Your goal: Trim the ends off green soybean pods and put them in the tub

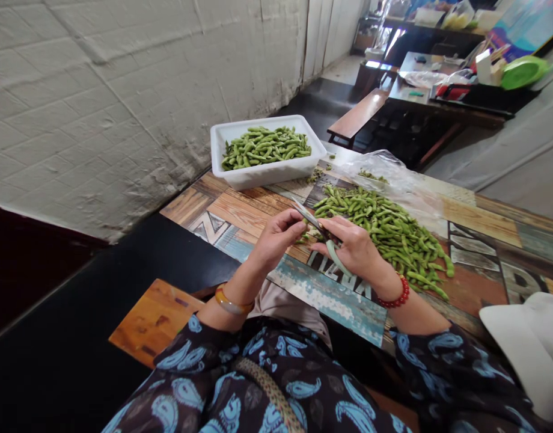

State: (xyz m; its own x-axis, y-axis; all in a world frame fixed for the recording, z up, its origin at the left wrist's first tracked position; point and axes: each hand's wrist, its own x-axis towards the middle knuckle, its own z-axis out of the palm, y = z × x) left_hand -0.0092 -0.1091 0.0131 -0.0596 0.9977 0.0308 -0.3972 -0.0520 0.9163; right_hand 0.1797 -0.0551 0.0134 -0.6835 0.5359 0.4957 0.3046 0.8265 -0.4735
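Note:
My right hand [354, 248] is closed round a pair of scissors [313, 221] with pale green handles, its blades pointing up and to the left. Close to the blades, my left hand [279, 237] has thumb and forefinger pinched on a green pod [305, 222], mostly hidden by the fingers. Beyond and to the right of my right hand, a large heap of green pods [384, 225] lies on the patterned table [244, 210]. Farther back on the left stands a white tub [267, 175] holding many more pods.
Clear plastic [384, 165] lies behind the heap, with small trimmings near the tub. A white object [529, 343] sits at the right edge. A wooden stool [154, 322] stands at the lower left. Another cluttered table [405, 90] and a bench [357, 114] are at the back.

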